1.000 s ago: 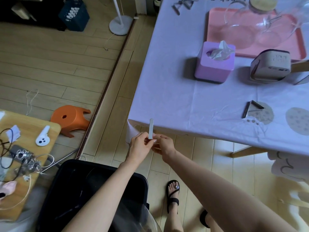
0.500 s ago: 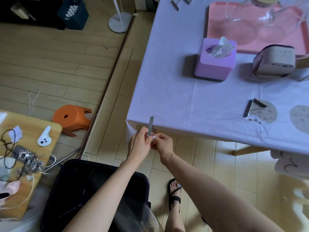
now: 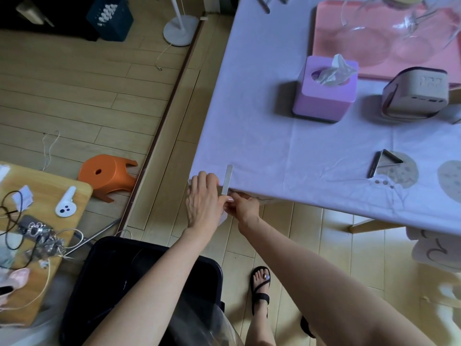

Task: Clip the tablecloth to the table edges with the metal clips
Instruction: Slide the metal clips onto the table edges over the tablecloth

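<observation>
A matt, creased cloth tablecloth (image 3: 287,151) carries a dull brushed metal clip (image 3: 228,179) at its near edge, a shinier triangular metal clip (image 3: 385,163) farther in, a smooth plastic tissue box (image 3: 321,101) with crumpled paper tissue (image 3: 334,69), and clear glossy glassware (image 3: 359,41) on a smooth pink tray (image 3: 326,48).
</observation>
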